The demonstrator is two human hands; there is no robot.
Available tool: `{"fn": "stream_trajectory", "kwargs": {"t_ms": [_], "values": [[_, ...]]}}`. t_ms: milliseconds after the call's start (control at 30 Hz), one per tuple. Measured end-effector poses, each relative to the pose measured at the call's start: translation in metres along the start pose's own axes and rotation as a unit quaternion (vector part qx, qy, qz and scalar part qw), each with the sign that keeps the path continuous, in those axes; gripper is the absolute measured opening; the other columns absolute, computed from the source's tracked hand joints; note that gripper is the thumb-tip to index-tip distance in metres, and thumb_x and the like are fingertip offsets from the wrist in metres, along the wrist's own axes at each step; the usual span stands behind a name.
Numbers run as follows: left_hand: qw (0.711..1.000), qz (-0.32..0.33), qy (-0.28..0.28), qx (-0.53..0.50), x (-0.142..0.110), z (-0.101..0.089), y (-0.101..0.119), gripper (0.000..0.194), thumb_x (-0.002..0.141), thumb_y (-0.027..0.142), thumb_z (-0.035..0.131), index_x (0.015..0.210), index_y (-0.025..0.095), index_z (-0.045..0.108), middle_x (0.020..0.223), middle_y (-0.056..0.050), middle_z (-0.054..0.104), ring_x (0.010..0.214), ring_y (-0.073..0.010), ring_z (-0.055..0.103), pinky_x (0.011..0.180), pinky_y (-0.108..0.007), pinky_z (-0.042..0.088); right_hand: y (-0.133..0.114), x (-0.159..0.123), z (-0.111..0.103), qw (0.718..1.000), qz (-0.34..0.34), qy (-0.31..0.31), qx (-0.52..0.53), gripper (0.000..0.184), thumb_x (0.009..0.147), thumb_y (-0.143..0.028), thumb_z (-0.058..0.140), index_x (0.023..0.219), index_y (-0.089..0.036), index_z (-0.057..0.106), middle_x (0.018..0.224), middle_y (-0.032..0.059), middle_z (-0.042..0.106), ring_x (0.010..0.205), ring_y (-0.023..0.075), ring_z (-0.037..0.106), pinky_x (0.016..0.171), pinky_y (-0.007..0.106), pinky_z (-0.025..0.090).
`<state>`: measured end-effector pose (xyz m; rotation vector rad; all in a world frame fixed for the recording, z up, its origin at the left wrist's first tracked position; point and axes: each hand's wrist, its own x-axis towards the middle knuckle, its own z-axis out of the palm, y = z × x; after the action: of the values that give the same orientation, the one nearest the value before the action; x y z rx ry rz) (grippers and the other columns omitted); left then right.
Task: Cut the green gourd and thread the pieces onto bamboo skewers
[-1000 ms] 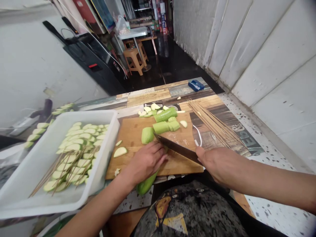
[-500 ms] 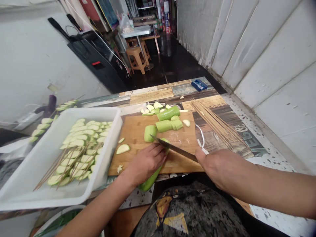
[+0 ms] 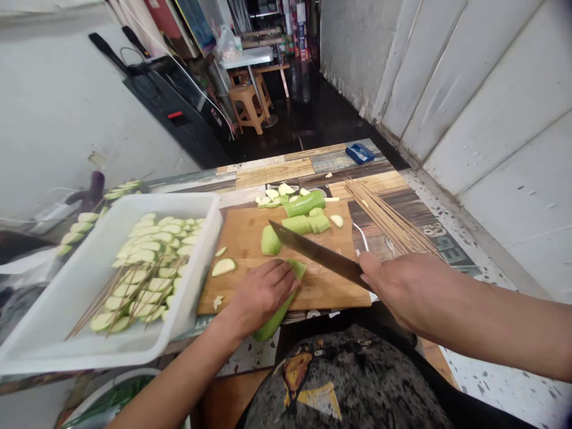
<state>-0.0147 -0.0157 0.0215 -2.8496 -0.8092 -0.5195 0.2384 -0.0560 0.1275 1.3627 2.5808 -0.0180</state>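
Note:
My left hand (image 3: 267,290) is closed around a long green zucchini (image 3: 274,322), whose lower end juts past the front edge of the wooden cutting board (image 3: 250,223). In my right hand (image 3: 393,283) is a kitchen knife (image 3: 315,253), its blade raised over the board and pointing to the far left. A short cut chunk (image 3: 270,240) stands by the blade's tip, partly covered by it. Farther back on the board lie a sliced zucchini piece (image 3: 297,224) and a longer piece (image 3: 305,204). Loose slices (image 3: 224,267) rest near the board's left side.
At left, a white plastic tub (image 3: 53,348) holds many zucchini slices on skewers. Bare bamboo skewers (image 3: 388,217) lie on the table to the right, with a small blue box (image 3: 360,153) at the far corner. Below the tub sits a container with green contents (image 3: 111,402).
The knife has lifted and swung up off the zucchini, now clear of my left hand. My left hand stays on the zucchini with little movement.

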Motion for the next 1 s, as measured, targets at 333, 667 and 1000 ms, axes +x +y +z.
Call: {"fn": "stream_trajectory", "kwargs": {"t_ms": [333, 667, 1000], "values": [[0.999, -0.017, -0.013, -0.041, -0.004, 0.001, -0.002, 0.020, 0.084, 0.019, 0.047, 0.096, 0.010, 0.060, 0.098, -0.012, 0.063, 0.098, -0.0226, 0.056, 0.080, -0.039, 0.052, -0.009, 0.001, 0.013, 0.998, -0.001, -0.068, 0.001, 0.038, 0.061, -0.001, 0.051, 0.097, -0.013, 0.047, 0.049, -0.0021, 0.057, 0.040, 0.0142, 0.051, 0.041, 0.026, 0.013], [0.999, -0.027, 0.008, -0.033, -0.004, -0.004, 0.007, 0.020, 0.084, 0.020, 0.048, 0.097, 0.011, 0.061, 0.096, -0.012, 0.063, 0.094, -0.0210, 0.056, 0.082, -0.036, 0.051, -0.003, 0.016, 0.022, 0.995, -0.010, -0.079, 0.055, 0.023, 0.067, -0.005, 0.048, 0.087, -0.015, 0.050, 0.051, -0.0003, 0.059, 0.044, 0.0159, 0.056, 0.039, 0.025, 0.017], [1.000, -0.005, 0.009, 0.002, -0.006, -0.003, 0.008, 0.020, 0.083, 0.015, 0.046, 0.095, 0.010, 0.061, 0.095, -0.012, 0.063, 0.095, -0.0208, 0.055, 0.082, -0.036, 0.051, -0.014, 0.006, 0.006, 0.997, -0.009, -0.082, 0.007, 0.032, 0.059, -0.003, 0.051, 0.090, -0.015, 0.051, 0.049, -0.0001, 0.059, 0.041, 0.0177, 0.055, 0.040, 0.027, 0.014]]}}
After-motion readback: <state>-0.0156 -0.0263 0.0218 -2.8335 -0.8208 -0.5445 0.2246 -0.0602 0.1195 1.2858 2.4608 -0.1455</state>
